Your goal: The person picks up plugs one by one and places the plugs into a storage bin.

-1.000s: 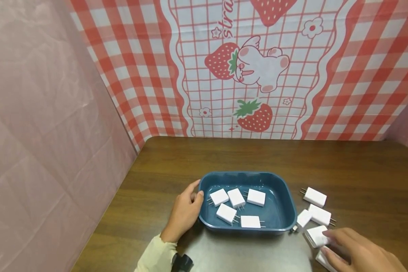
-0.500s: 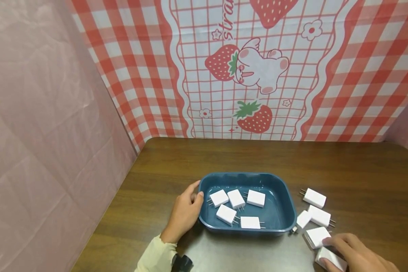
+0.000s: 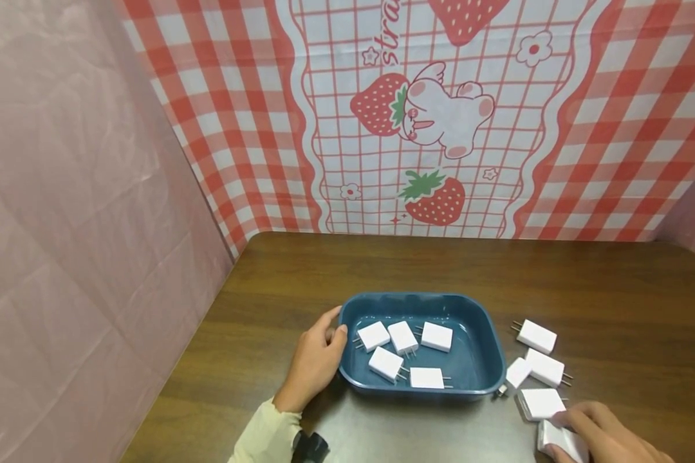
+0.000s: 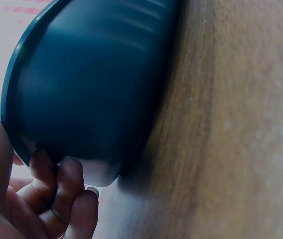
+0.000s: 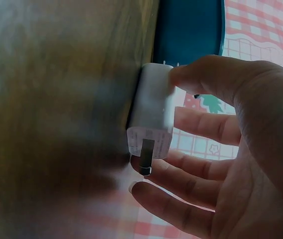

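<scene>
A blue rectangular tray (image 3: 469,360) holds several white plug chargers (image 3: 436,337) lying at various angles. My left hand (image 3: 313,360) grips the tray's left end, thumb at the rim and curled fingers against the outer wall (image 4: 86,89). My right hand (image 3: 608,434), at the lower right, pinches the nearest loose charger (image 3: 562,440) between thumb and fingers. In the right wrist view this charger (image 5: 154,104) shows its metal prongs, with the thumb on its upper edge. Part of it is hidden by the hand in the head view.
To the tray's right, more white chargers lie loose on the wooden table (image 3: 301,270): a far one (image 3: 537,337), a middle one (image 3: 544,368), a slanted one (image 3: 518,374) and one (image 3: 541,404) beside my right hand. A strawberry-print cloth (image 3: 417,128) hangs behind.
My right hand has shifted slightly down and left, off the charger beside it and onto the nearest one. The left hand and tray have stayed put.
</scene>
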`<control>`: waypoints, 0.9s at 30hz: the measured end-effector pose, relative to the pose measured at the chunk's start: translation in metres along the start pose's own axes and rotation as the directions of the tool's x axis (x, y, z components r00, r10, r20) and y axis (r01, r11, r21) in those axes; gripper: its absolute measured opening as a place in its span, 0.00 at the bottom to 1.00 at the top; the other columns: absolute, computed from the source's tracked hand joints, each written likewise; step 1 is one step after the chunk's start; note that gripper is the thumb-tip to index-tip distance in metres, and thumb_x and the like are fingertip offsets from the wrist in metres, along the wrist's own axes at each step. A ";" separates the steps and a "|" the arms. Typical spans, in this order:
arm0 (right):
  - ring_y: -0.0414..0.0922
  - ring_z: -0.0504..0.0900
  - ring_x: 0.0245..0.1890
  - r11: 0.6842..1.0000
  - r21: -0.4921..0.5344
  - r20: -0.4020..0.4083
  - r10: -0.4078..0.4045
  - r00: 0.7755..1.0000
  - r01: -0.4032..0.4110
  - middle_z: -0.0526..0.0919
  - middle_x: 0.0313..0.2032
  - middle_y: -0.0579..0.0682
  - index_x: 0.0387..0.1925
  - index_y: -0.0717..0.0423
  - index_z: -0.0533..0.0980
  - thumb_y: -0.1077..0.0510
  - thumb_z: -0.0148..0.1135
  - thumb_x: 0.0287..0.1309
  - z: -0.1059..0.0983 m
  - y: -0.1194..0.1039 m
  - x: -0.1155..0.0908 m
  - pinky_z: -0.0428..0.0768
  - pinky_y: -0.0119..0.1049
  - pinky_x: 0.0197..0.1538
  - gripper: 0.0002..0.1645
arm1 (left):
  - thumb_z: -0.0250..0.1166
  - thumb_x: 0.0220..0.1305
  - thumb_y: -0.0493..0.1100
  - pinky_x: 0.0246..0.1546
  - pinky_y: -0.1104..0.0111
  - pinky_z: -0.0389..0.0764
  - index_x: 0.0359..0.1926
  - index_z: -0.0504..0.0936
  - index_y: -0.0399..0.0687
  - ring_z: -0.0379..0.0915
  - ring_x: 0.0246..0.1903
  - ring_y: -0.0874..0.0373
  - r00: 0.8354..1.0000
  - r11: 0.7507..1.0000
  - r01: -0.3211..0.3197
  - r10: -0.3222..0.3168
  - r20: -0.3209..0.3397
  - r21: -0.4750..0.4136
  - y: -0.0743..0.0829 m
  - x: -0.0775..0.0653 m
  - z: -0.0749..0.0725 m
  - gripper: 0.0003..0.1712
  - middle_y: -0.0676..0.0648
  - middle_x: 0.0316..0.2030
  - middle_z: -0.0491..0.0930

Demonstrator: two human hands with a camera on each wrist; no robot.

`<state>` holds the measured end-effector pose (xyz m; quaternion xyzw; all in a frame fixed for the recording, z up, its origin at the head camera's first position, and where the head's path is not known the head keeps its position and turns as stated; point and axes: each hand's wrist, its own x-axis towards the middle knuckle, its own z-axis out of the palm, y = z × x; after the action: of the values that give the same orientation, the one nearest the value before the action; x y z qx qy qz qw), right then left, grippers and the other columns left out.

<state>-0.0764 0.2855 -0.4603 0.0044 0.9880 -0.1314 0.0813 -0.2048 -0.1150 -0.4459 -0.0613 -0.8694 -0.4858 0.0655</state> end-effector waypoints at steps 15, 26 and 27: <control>0.43 0.74 0.30 0.999 -0.051 0.103 0.004 0.995 0.001 0.78 0.45 0.45 0.54 0.46 0.79 0.23 0.68 0.43 -0.002 0.001 0.002 0.78 0.43 0.33 0.43 | 0.59 0.71 0.43 0.23 0.68 0.66 0.66 0.76 0.45 0.65 0.17 0.62 1.000 1.000 0.001 -0.001 0.003 -0.003 0.000 0.000 0.000 0.24 0.56 0.16 0.69; 0.43 0.73 0.35 0.994 -0.097 0.169 -0.025 0.985 0.042 0.76 0.40 0.41 0.57 0.49 0.77 0.23 0.68 0.44 -0.004 0.010 0.007 0.79 0.43 0.34 0.46 | 0.60 0.71 0.43 0.23 0.68 0.66 0.66 0.76 0.45 0.65 0.17 0.62 1.000 1.000 -0.007 0.007 0.008 -0.003 -0.001 0.001 0.000 0.24 0.56 0.16 0.69; 0.43 0.73 0.34 0.995 -0.091 0.165 -0.026 0.986 0.041 0.75 0.38 0.40 0.57 0.50 0.77 0.24 0.68 0.45 -0.004 0.011 0.006 0.77 0.42 0.34 0.46 | 0.60 0.71 0.43 0.23 0.68 0.66 0.66 0.76 0.45 0.65 0.17 0.62 1.000 1.000 -0.008 0.008 0.008 -0.003 -0.001 0.001 0.000 0.24 0.56 0.16 0.69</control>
<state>-0.0830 0.2968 -0.4602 -0.0267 0.9830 -0.0862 0.1598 -0.2055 -0.1152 -0.4464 -0.0671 -0.8687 -0.4866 0.0638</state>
